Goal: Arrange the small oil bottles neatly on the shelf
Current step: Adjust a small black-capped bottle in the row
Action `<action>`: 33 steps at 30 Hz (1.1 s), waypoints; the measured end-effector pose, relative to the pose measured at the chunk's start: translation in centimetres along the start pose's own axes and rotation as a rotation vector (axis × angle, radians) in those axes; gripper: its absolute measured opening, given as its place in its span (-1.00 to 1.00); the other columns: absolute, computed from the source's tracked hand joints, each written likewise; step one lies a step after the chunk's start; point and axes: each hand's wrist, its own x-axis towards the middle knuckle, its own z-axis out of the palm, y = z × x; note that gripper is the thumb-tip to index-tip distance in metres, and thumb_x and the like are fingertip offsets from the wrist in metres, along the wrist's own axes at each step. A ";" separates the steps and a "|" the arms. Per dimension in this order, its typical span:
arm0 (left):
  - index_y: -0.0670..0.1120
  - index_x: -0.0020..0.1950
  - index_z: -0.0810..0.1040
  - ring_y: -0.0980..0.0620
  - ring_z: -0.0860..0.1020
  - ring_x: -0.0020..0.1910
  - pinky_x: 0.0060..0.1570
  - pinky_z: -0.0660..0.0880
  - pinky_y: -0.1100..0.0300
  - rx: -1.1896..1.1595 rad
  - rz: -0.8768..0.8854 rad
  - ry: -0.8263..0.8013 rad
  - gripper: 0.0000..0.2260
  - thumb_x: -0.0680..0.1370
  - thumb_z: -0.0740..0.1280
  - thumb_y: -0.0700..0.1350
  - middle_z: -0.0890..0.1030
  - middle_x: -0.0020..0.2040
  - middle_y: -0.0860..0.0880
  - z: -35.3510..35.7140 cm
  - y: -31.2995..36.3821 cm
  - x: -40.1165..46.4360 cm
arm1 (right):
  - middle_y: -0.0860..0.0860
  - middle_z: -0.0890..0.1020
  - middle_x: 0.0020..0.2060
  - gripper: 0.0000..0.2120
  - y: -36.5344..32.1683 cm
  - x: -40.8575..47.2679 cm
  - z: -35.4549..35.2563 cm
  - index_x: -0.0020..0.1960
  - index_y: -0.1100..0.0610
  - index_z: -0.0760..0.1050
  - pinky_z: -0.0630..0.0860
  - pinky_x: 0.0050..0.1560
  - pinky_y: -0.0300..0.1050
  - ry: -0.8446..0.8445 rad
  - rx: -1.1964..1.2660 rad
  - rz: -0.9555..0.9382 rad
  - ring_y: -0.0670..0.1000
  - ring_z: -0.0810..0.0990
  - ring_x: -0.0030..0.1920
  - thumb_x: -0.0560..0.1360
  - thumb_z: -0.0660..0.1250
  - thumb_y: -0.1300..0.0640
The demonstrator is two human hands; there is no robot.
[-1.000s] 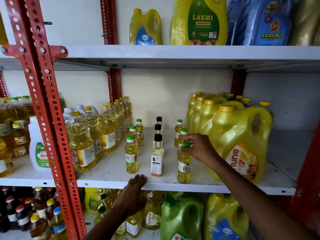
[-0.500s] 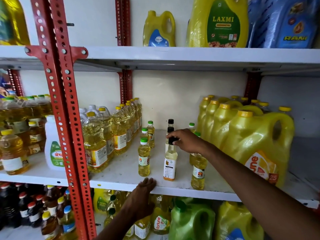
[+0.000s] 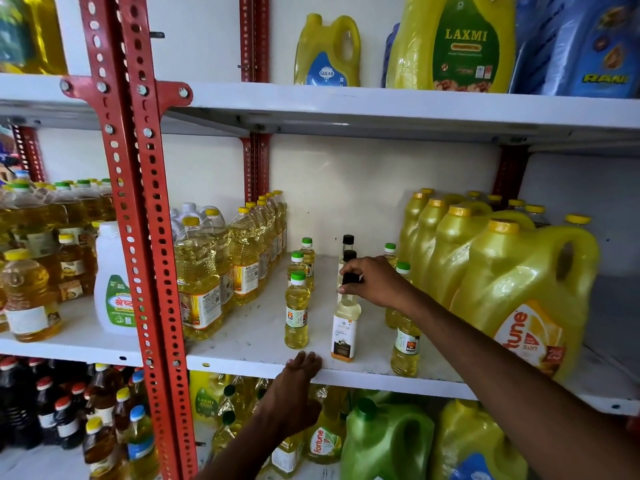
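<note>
Small oil bottles stand in three rows on the white middle shelf [image 3: 249, 341]. The left row has green-capped yellow bottles, the front one [image 3: 296, 311] nearest me. The middle row has black-capped bottles; my right hand [image 3: 372, 282] grips the black cap of the front pale bottle with a white label [image 3: 344, 329], which stands upright on the shelf. The right row of green-capped bottles [image 3: 404, 348] runs under my right forearm and is partly hidden. My left hand [image 3: 298, 379] rests flat, fingers over the shelf's front edge, holding nothing.
Large yellow oil jugs [image 3: 519, 299] crowd the shelf's right side. Medium clear oil bottles [image 3: 199, 282] line its left side by the red perforated upright [image 3: 152, 237]. Jugs stand on the shelf above; green and yellow jugs and dark bottles fill the shelf below.
My right hand left the cap of the front right green-capped bottle and moved left onto the black cap of the front middle bottle. My left hand stayed on the shelf edge.
</note>
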 end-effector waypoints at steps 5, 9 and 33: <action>-0.06 0.55 0.10 0.03 -0.03 0.57 0.50 -0.05 0.20 -0.010 0.005 0.013 -0.32 0.50 0.36 -0.12 0.11 0.59 -0.02 0.0 -0.1 -0.1 | 0.12 0.70 0.05 -0.65 -0.5 -0.2 -0.4 0.11 0.16 0.62 0.49 0.07 -0.14 -0.031 0.010 0.003 0.07 0.63 0.08 0.36 0.51 0.10; -0.06 0.55 0.10 0.02 -0.04 0.57 0.50 -0.05 0.19 -0.019 0.003 0.012 -0.30 0.49 0.36 -0.12 0.10 0.59 -0.02 0.0 0.0 -0.1 | 0.13 0.69 0.07 -0.67 -0.9 -0.6 -0.5 0.13 0.15 0.61 0.48 0.07 -0.15 -0.054 0.013 0.000 0.07 0.63 0.09 0.38 0.49 0.13; -0.09 0.56 -0.01 0.00 -0.13 0.56 0.57 -0.05 -0.04 0.237 0.097 -0.023 -0.32 0.53 0.24 0.00 0.04 0.60 -0.06 -0.8 -1.4 -1.3 | 0.12 0.60 0.24 -0.54 -1.6 -1.5 -0.6 0.26 0.09 0.51 0.46 0.16 -0.15 -0.106 -0.036 0.021 0.08 0.56 0.24 0.39 0.48 0.05</action>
